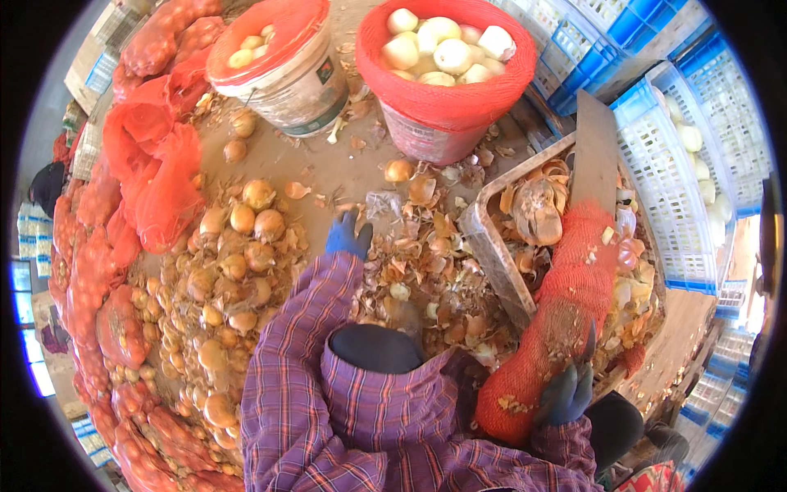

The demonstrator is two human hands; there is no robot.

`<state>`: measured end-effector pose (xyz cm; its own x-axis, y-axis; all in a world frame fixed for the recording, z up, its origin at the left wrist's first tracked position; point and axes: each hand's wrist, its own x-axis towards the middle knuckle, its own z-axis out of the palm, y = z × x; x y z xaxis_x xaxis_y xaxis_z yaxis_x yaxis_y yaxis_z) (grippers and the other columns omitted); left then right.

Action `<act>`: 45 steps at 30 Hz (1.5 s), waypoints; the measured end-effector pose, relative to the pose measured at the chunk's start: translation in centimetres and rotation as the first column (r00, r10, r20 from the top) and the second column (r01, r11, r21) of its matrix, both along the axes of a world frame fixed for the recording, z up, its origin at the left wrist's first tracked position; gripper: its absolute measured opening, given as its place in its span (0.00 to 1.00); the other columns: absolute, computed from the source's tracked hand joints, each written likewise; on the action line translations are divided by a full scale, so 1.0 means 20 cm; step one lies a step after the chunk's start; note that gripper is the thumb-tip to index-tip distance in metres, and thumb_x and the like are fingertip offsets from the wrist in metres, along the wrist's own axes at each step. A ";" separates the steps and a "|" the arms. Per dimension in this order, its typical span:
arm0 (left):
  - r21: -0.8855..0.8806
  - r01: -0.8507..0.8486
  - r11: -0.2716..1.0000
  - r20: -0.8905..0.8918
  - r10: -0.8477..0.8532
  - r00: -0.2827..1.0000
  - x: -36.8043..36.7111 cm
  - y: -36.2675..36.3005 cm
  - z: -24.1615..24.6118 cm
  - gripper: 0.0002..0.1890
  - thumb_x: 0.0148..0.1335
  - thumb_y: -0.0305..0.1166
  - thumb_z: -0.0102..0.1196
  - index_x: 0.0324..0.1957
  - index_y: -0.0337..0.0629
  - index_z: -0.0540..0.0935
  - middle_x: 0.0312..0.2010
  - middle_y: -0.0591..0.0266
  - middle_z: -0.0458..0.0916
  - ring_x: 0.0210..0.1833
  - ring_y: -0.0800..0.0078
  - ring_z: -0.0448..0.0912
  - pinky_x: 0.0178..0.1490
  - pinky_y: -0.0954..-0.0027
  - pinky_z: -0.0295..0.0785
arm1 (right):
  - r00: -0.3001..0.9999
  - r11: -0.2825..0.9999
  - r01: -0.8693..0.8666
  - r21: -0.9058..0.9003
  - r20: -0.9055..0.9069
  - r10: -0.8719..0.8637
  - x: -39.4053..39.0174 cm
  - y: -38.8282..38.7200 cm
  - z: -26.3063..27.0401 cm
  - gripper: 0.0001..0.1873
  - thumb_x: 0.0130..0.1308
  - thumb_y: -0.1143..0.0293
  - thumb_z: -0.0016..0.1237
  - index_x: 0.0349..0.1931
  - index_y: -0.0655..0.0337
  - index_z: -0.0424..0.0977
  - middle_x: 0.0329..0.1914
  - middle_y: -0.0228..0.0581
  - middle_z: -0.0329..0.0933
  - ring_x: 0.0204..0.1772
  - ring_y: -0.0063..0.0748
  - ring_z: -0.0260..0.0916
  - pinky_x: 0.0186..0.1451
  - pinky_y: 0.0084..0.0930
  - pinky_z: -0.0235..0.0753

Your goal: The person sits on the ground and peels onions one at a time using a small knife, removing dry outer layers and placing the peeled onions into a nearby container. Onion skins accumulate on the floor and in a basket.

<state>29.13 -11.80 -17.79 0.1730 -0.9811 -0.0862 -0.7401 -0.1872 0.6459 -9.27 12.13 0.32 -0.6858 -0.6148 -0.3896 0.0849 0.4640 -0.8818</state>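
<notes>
My left hand (349,237), in a blue glove with dark fingertips, reaches over the floor between the onion heap (243,264) and a spread of onion skins (442,264). Its fingers are apart and no object shows in it. My right hand (564,393), gloved too, is beside the lower end of a wooden board wrapped in red mesh (572,283). A dark pointed shape rises from this hand; whether it is a finger or a blade is unclear. The board lies across a tray (501,264) of skins and onion scraps. A loose unpeeled onion (398,171) lies ahead.
Ahead stand a mesh-rimmed bucket (430,132) of peeled onions and a white bucket (295,92) partly covered by red mesh. Filled red mesh sacks (92,289) line the left. Plastic crates (667,197), some holding peeled onions, stand at the right. Another person (49,187) is far left.
</notes>
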 end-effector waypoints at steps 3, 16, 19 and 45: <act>0.003 0.141 0.990 0.222 -0.138 0.965 -0.10 -0.35 -0.01 0.24 0.61 0.40 0.53 0.59 0.46 0.74 0.60 0.48 0.72 0.60 0.48 0.71 0.61 0.54 0.68 | 0.995 0.996 -0.042 0.082 -0.081 0.049 -0.04 0.03 -0.03 0.09 0.69 0.68 0.41 0.47 0.58 0.66 0.18 0.27 0.64 0.15 0.18 0.58 0.16 0.19 0.59; 0.311 0.219 0.925 0.468 -0.349 0.812 -0.41 -0.72 -0.25 0.27 0.53 0.41 0.58 0.58 0.60 0.74 0.55 0.52 0.69 0.58 0.50 0.69 0.54 0.48 0.70 | 0.845 0.975 -0.219 0.048 -0.490 0.214 -0.20 0.20 -0.26 0.13 0.70 0.67 0.48 0.48 0.68 0.74 0.41 0.43 0.78 0.40 0.34 0.72 0.46 0.30 0.75; 0.251 0.255 0.934 0.533 -0.353 0.769 -0.39 -0.68 -0.37 0.26 0.52 0.38 0.59 0.57 0.61 0.74 0.55 0.51 0.67 0.57 0.47 0.69 0.53 0.48 0.71 | 0.835 0.966 -0.257 -0.002 -0.504 0.221 -0.21 0.19 -0.28 0.11 0.70 0.68 0.47 0.43 0.68 0.75 0.38 0.42 0.78 0.38 0.34 0.71 0.44 0.30 0.74; 0.311 0.105 0.945 -0.908 0.328 -0.262 -0.31 0.41 -0.24 0.21 0.57 0.38 0.61 0.53 0.44 0.76 0.48 0.53 0.79 0.50 0.52 0.79 0.50 0.46 0.77 | 0.943 0.961 -0.223 -0.162 -0.286 0.171 -0.05 -0.01 -0.04 0.07 0.66 0.67 0.42 0.34 0.61 0.70 0.17 0.28 0.68 0.16 0.22 0.60 0.21 0.22 0.60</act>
